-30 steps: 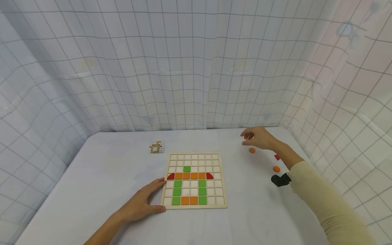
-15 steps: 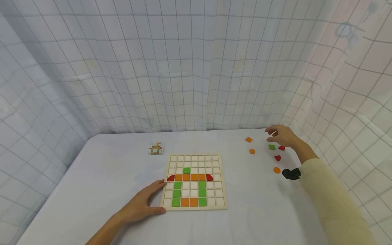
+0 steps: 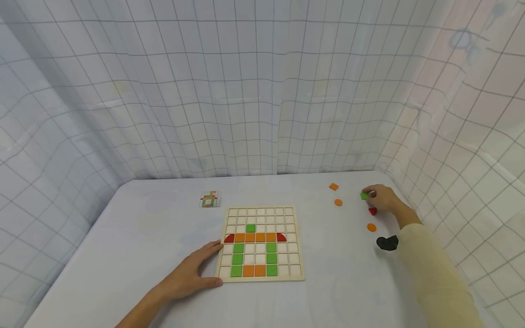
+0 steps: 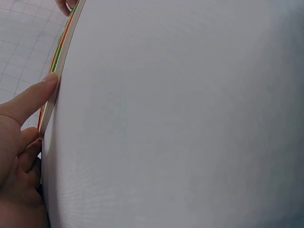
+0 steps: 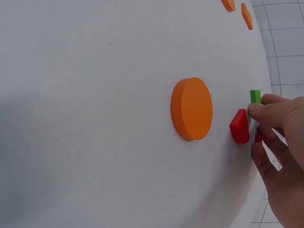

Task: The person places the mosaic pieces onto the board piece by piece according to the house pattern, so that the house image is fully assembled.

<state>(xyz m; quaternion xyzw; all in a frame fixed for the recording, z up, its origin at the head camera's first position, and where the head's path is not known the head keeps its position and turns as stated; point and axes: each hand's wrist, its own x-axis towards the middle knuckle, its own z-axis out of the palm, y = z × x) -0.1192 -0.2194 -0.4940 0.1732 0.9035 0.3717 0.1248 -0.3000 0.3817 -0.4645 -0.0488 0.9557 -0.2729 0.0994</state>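
Note:
The light wooden grid board (image 3: 289,218) lies on the table with green and orange square tiles and two red quarter-round tiles set in it. At its left edge, my left hand (image 3: 186,275) touches the frame with thumb and fingers spread; the left wrist view shows the thumb (image 4: 40,95) against the board's side. At the far right, my right hand (image 3: 383,199) pinches a green square tile (image 3: 363,196) between thumb and forefinger. A red tile (image 5: 240,126) lies beside the thumb, and another red piece (image 5: 258,137) is mostly hidden under the fingers.
Several loose tiles lie right of the board: an orange square (image 3: 334,187), an orange disc (image 3: 338,202) and another orange disc (image 3: 371,227). A small pattern card (image 3: 210,199) lies behind the board's left corner. Checked white curtains (image 3: 262,114) enclose the table at back and sides.
My right hand moved right from above the orange tiles, then came down onto the green square tile. The left hand stayed at the board's edge.

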